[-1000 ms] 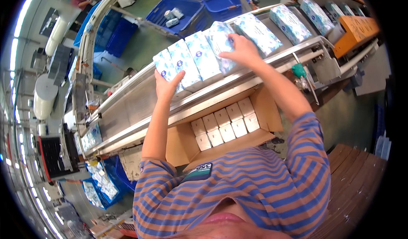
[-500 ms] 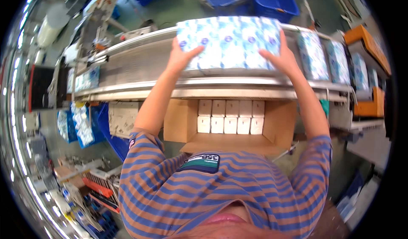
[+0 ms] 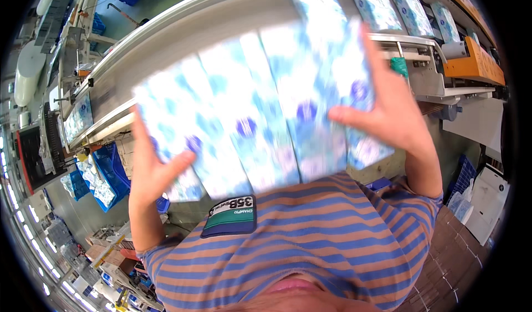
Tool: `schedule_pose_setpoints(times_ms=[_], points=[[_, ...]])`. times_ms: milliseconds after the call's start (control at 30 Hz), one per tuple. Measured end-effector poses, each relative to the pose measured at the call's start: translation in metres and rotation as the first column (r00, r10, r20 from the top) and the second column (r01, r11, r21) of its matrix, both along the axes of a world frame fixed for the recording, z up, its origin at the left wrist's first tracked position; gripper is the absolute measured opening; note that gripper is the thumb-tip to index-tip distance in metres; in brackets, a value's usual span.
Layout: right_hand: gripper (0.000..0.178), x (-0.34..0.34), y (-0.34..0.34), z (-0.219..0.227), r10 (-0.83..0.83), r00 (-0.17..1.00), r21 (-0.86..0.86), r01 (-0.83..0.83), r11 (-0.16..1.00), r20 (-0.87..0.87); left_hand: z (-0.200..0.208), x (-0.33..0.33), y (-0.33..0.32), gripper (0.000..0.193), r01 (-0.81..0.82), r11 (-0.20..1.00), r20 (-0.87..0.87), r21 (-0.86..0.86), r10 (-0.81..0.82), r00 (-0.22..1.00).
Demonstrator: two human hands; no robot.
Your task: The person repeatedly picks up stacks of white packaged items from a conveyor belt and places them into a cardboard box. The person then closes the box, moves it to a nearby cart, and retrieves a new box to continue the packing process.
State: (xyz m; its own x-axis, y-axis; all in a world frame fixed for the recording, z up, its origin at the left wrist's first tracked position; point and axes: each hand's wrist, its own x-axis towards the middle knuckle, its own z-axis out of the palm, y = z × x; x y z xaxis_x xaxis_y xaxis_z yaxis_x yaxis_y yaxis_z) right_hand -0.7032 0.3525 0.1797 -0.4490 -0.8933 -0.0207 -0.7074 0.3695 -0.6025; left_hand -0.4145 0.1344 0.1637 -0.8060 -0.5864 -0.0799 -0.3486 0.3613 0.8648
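Note:
A side-by-side row of several blue-and-white tissue packs is squeezed between my two hands, lifted close to my chest and a little blurred. My left hand presses on the row's left end, thumb over the front face. At the right end my right hand grips the same way, its thumb lying across the last pack. The row tilts, right end higher. Behind it, the open carton seen earlier is hidden.
Beyond the row runs a metal conveyor. More tissue packs stand on it at the upper right, beside an orange machine guard. Blue bins with loose packs sit at the left.
The row of tissue packs has come up off the conveyor and toward my chest, both hands still on its ends. It now covers the carton. My view has turned and shifted.

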Motion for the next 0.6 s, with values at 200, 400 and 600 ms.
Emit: schedule_pose_setpoints(times_ms=[200,400,600], points=[[0.071,0.009,-0.053,-0.160,0.130,0.716,0.668,-0.690,0.278,0.686,-0.161,-0.041,0.006,0.060,0.155,0.771,0.660,0.618,-0.615,0.430],[0.052,0.002,-0.052,-0.183,0.370,0.829,0.609,-0.559,0.562,0.420,-0.147,-0.098,0.017,0.037,0.630,0.773,0.591,0.067,-0.540,0.599],[0.032,-0.038,-0.098,-0.082,0.019,1.000,-0.216,-0.013,0.976,0.024,-0.075,-0.221,-0.029,0.094,0.059,0.724,0.375,-0.687,0.284,0.882]])
